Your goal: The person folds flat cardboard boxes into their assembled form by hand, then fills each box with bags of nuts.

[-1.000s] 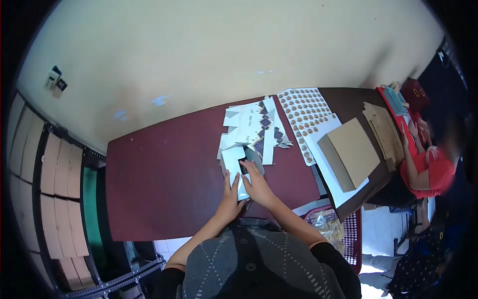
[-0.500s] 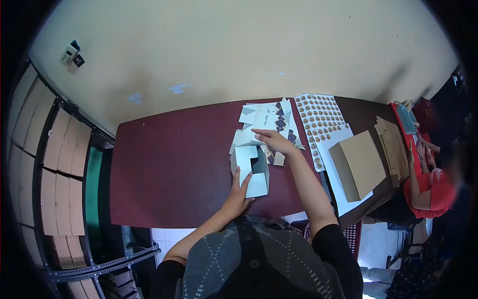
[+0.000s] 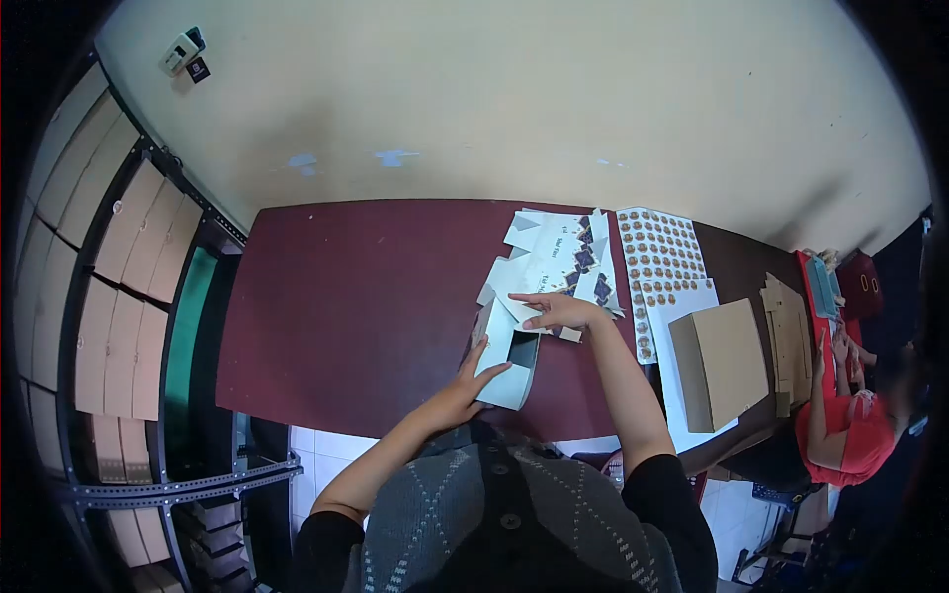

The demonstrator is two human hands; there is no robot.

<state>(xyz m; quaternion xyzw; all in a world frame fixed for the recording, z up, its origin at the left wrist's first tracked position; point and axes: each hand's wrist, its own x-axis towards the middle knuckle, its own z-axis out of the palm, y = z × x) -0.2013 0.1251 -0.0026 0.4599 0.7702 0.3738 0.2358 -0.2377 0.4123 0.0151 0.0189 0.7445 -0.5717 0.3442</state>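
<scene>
A small white carton box (image 3: 504, 394) stands near the front edge of the table, its near side partly open on a dark inside. My left hand (image 3: 463, 387) grips the box at its left, thumb and fingers spread across its side and top. At the box's far end my right hand (image 3: 561, 310) reaches over from the right, index finger stretched out and thumb apart, fingertips at the white flap. Behind the box lie flattened white printed cartons (image 3: 539, 240) with dark patterned pictures, partly covered by my right hand.
Sheets of round stickers (image 3: 657, 237) lie right of the cartons. A brown cardboard box (image 3: 719, 366) and flattened brown cardboard (image 3: 786, 331) are farther right. A person in red (image 3: 845, 425) works at the right end. Shelves of boxes (image 3: 129, 296) stand left of the maroon table (image 3: 336, 316).
My right hand has come down nearer the box, its fingers bending toward the flap. The box has tilted a little under my left hand, and the whole view has shifted.
</scene>
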